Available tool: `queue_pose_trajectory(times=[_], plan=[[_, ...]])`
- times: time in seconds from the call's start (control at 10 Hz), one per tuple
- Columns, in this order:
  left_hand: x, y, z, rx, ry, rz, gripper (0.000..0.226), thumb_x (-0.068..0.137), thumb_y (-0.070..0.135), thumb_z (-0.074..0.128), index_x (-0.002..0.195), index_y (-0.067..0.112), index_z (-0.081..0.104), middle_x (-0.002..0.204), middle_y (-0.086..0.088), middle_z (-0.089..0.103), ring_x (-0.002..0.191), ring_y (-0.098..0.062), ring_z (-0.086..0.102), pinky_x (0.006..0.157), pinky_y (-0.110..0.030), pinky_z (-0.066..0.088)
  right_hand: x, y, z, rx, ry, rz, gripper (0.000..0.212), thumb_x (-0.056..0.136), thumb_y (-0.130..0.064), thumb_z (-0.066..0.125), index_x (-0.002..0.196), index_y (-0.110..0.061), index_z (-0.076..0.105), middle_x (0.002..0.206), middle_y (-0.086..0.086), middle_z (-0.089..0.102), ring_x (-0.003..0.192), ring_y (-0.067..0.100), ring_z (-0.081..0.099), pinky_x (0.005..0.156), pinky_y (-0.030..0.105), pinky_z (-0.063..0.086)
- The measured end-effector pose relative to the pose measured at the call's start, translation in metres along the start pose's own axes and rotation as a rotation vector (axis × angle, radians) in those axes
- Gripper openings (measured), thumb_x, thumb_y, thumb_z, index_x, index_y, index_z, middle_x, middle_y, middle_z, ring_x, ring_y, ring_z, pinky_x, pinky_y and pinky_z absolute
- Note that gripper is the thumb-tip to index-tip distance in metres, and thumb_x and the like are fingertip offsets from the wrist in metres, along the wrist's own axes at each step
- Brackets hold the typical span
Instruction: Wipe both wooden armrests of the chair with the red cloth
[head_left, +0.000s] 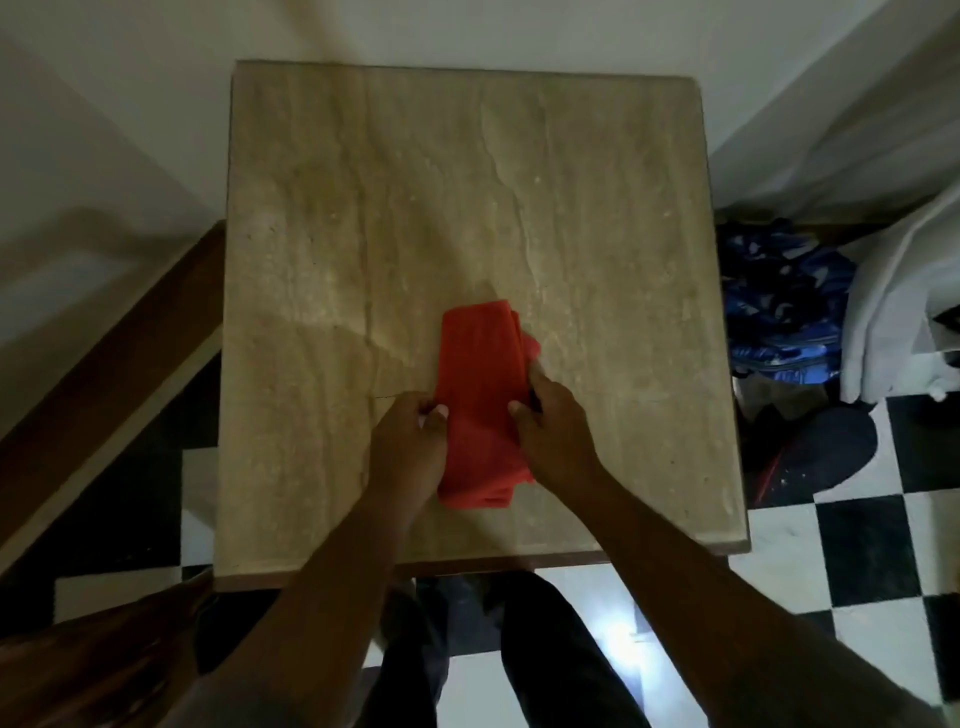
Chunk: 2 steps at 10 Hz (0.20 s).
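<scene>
A folded red cloth (480, 374) lies on a beige stone-topped table (363, 208), near its front edge. My left hand (408, 447) pinches the cloth's left edge with fingers curled. My right hand (553, 423) grips the cloth's right edge. A dark wooden chair armrest (98, 670) shows at the bottom left corner, below the table's front left corner. A second wooden rail (119, 358) slants along the left side of the table.
Black and white checkered floor tiles (810, 545) lie in front and to the right. A blue bag (784, 306) and white fabric (904, 291) sit to the right of the table. White walls stand behind. My dark trouser legs (550, 649) are below the table edge.
</scene>
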<state>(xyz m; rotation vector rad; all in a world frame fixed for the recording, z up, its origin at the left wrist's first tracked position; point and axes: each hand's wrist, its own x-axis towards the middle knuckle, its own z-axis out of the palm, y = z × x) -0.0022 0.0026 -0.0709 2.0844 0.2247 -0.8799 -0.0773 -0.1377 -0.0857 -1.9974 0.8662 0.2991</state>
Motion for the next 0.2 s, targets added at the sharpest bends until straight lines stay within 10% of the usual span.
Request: queue_pose_trajectory(times=[0.2], plan=[[-0.004,-0.009,-0.015,0.108,-0.127,-0.091,0.02,0.099,0.029,0.055,0.114,0.018,0.061,0.113,-0.007,0.066,0.098,-0.025,0.065,0.089,-0.048,0.057,-0.006,-0.006,0.01,-0.155,0.027,0.052,0.052,0.099,-0.025,0.055,0.148,-0.016,0.04,0.109,0.007,0.055,0.103,0.025,0.059,0.079,0.026,0.04]])
